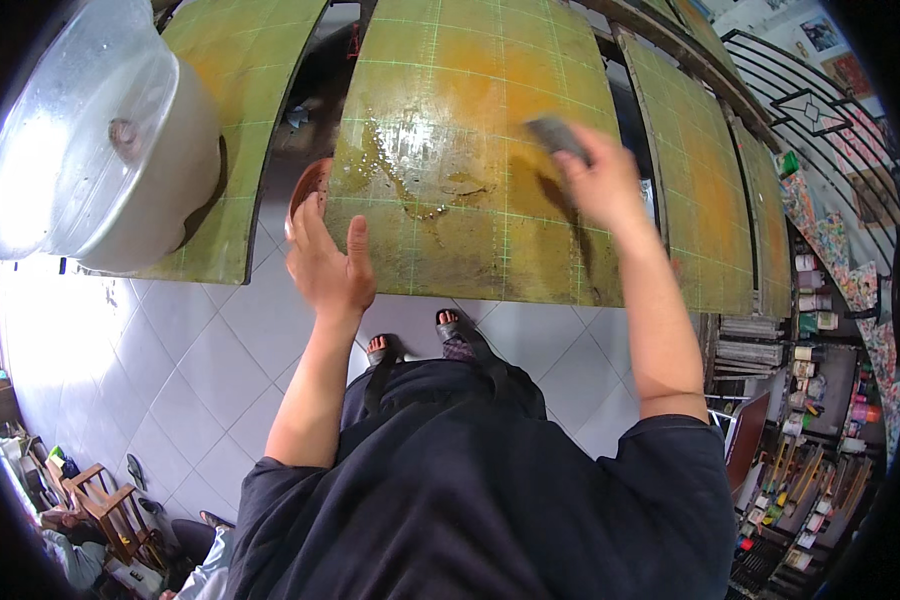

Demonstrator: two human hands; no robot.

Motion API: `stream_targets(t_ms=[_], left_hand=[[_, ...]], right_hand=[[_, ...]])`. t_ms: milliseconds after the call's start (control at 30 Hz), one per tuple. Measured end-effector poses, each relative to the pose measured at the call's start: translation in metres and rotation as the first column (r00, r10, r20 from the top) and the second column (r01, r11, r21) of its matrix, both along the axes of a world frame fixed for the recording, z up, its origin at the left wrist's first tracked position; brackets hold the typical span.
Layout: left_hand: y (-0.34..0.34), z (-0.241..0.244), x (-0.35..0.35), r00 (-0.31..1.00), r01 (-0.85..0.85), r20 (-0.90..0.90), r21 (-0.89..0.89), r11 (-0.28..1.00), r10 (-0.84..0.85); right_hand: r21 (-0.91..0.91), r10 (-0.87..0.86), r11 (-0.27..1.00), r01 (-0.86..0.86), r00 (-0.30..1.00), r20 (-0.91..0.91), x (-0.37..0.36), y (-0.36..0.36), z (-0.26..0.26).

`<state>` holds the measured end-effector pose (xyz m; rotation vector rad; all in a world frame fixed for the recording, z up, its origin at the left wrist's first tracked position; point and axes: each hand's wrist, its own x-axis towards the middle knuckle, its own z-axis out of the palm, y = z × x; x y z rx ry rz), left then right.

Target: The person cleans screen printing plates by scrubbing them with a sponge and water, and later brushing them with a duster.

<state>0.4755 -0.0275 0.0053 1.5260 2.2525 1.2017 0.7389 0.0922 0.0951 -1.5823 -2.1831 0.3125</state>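
Observation:
In the head view, my right hand (607,176) grips a grey rectangular block (559,139), blurred by motion, over the right half of a yellow-green board (435,255). A pale green grid is printed on that board. Water drops (420,210) and a glossy wet patch (412,142) spread across its left half. At the board's left edge, my left hand (326,262) has its fingers on a curved reddish-brown bowl (311,187) with dark spots, its thumb raised beside the edge. My palm and the board hide most of the bowl.
A large translucent plastic tub (157,187) stands on the left neighbouring board (232,247). More boards (705,225) lie to the right, past dark gaps. Shelves with jars and brushes (802,420) line the right side. Seated people (210,562) and a wooden chair (109,502) are lower left.

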Motion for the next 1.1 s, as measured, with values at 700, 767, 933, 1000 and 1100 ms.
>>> stream_targets(t_ms=[700,767,933,1000,1100], left_hand=[[-0.001,-0.006,-0.008,0.970,0.028,0.229,0.243,0.970,-0.085],[-0.002,-0.005,-0.008,0.979,0.012,0.195,0.227,0.974,-0.058],[-0.004,-0.006,0.000,0.997,0.014,0.075,0.205,0.979,-0.030],[-0.002,-0.007,0.000,0.998,0.001,0.053,0.219,0.976,-0.013],[-0.001,-0.012,-0.001,0.996,-0.018,0.089,0.284,0.959,-0.008]], right_hand=[[-0.085,0.125,0.988,-0.127,0.992,-0.020,-0.164,-0.051,-0.026],[-0.247,0.127,0.958,-0.145,0.988,-0.088,-0.145,-0.017,-0.015],[-0.103,0.085,0.992,-0.075,0.993,0.088,-0.135,0.070,-0.030],[-0.014,0.150,0.989,-0.150,0.977,0.150,-0.153,0.073,-0.036],[0.113,0.364,0.921,-0.372,0.928,0.086,-0.174,0.041,-0.039]])
